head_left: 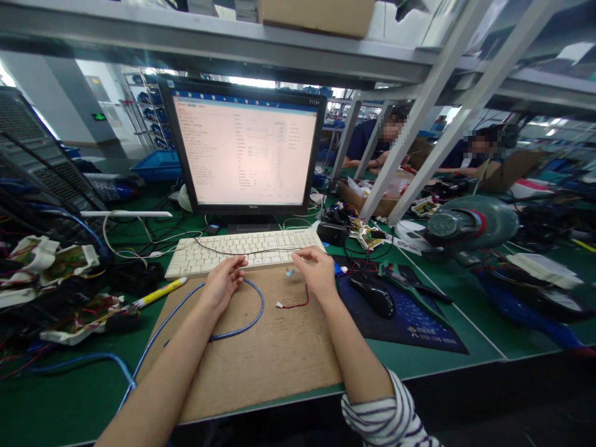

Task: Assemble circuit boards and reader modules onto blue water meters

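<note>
My left hand (225, 283) hovers over the left side of the cardboard sheet (274, 366), fingers loosely curved and apart, with no held thing visible. A blue cable (262, 304) runs behind it and loops to its right. My right hand (315, 273) is closed, thumb and fingers drawn together at the keyboard's front edge. From it hangs a thin red wire (298, 305) ending in a small white connector (279, 305). Just left of its fingertips is a tiny pale-blue part (289, 272), blurred. The grip itself is partly hidden.
A white keyboard (251, 248) and a lit monitor (246, 149) stand ahead. A black mouse (375, 295) lies on a dark mat (410, 329) at right. Opened casings (69, 316) and a yellow marker (161, 293) are left. Two people sit beyond the metal posts (419, 118).
</note>
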